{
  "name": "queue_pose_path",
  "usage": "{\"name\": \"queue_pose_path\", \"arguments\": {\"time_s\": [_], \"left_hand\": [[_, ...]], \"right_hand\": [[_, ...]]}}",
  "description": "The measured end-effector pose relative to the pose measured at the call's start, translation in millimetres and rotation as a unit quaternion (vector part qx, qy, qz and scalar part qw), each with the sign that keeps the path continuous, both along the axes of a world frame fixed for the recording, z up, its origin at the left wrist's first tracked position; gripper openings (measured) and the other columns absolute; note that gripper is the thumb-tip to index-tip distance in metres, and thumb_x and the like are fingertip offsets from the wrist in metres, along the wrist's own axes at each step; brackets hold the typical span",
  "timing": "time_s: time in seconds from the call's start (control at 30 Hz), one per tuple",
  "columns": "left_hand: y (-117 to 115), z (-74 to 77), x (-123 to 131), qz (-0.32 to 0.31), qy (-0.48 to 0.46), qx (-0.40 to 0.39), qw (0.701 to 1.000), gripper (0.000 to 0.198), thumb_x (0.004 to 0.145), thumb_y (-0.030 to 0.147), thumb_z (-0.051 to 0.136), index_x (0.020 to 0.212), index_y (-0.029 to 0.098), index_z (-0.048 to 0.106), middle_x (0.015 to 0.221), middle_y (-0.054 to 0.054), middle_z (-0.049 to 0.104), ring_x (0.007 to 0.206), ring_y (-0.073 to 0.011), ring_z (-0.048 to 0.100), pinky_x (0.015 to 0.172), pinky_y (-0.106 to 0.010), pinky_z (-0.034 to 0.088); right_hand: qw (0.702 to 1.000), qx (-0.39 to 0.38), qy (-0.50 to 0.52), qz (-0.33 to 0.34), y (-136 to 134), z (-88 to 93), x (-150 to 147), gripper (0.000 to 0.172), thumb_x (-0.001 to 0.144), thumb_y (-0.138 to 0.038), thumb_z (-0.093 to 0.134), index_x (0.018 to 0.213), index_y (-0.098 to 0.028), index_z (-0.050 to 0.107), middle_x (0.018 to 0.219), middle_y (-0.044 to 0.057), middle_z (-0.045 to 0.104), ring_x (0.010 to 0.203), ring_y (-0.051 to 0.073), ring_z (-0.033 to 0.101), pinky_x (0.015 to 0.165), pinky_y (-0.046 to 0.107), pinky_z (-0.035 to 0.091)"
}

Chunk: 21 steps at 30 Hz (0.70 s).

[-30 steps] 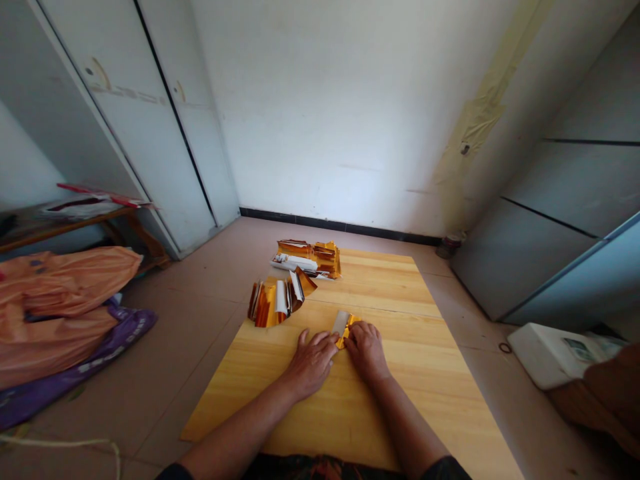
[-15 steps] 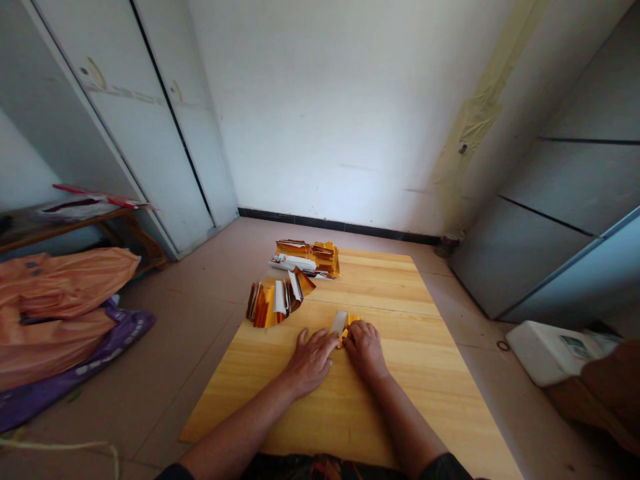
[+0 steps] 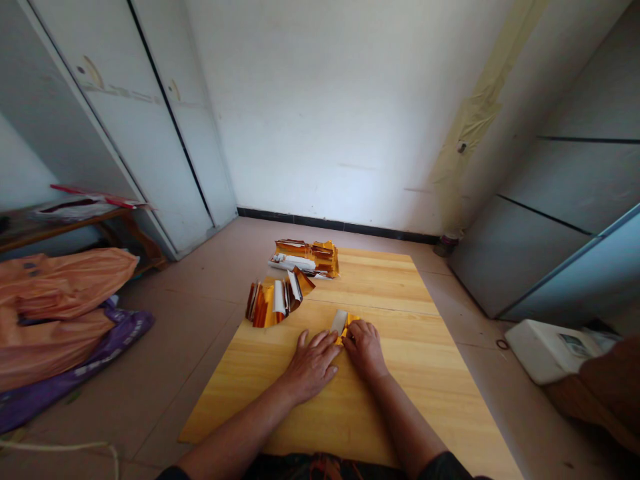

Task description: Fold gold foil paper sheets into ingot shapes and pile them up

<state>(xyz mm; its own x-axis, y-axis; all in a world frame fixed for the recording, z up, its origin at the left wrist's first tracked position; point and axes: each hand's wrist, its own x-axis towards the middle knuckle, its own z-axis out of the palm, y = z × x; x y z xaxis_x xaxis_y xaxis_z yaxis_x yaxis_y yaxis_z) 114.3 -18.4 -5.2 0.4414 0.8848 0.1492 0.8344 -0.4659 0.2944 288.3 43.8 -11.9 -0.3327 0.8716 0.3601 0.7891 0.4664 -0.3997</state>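
Note:
A small piece of gold paper (image 3: 353, 318) with a pale grey-white strip (image 3: 339, 321) lies on the wooden table. My left hand (image 3: 313, 365) is spread beside it, palm down, its fingertips touching the near left edge. Curled over the gold part from the right, my right hand (image 3: 366, 347) pinches it, and its fingers hide much of the piece. Farther left on the tabletop sits a fanned stack of folded gold and white papers (image 3: 275, 298). Behind that stack is another pile of gold and white papers (image 3: 305, 259).
The wooden table (image 3: 400, 407) stands on a tiled floor before a white wall. Orange and purple bags (image 3: 65, 293) lie at left, near grey cabinets (image 3: 120, 113). A white box (image 3: 545, 350) is on the right, by a large grey cabinet-like unit (image 3: 540, 220).
My left hand has shifted very slightly, its fingers a little flatter. The right hand stays on the gold paper, and the paper piles have not moved.

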Motion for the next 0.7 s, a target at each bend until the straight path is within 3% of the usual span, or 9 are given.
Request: {"name": "queue_pose_path", "arguments": {"time_s": [0.43, 0.7], "left_hand": [[-2.3, -3.7, 6.0, 0.018, 0.006, -0.014, 1.0, 0.042, 0.087, 0.034, 0.047, 0.129, 0.029, 0.043, 0.148, -0.006, 0.033, 0.134, -0.0276, 0.028, 0.106, -0.061, 0.016], [1.1, 4.5, 1.9, 0.035, -0.047, -0.048, 0.997, 0.037, 0.087, 0.026, 0.045, 0.124, 0.026, 0.045, 0.141, -0.006, 0.043, 0.131, -0.0233, 0.034, 0.107, -0.054, 0.017]], "right_hand": [[0.998, -0.007, 0.066, 0.001, 0.6, -4.5, 1.6, 0.01, 0.077, -0.015, 0.053, 0.07, -0.021, 0.057, 0.087, 0.004, 0.062, 0.083, 0.018, 0.052, 0.079, 0.029, 0.036], [0.992, -0.052, 0.077, 0.089, 8.6, -4.3, 18.1, 0.02, 0.064, -0.005, 0.05, 0.07, -0.021, 0.06, 0.095, 0.002, 0.065, 0.091, 0.018, 0.056, 0.083, 0.029, 0.038]]}}
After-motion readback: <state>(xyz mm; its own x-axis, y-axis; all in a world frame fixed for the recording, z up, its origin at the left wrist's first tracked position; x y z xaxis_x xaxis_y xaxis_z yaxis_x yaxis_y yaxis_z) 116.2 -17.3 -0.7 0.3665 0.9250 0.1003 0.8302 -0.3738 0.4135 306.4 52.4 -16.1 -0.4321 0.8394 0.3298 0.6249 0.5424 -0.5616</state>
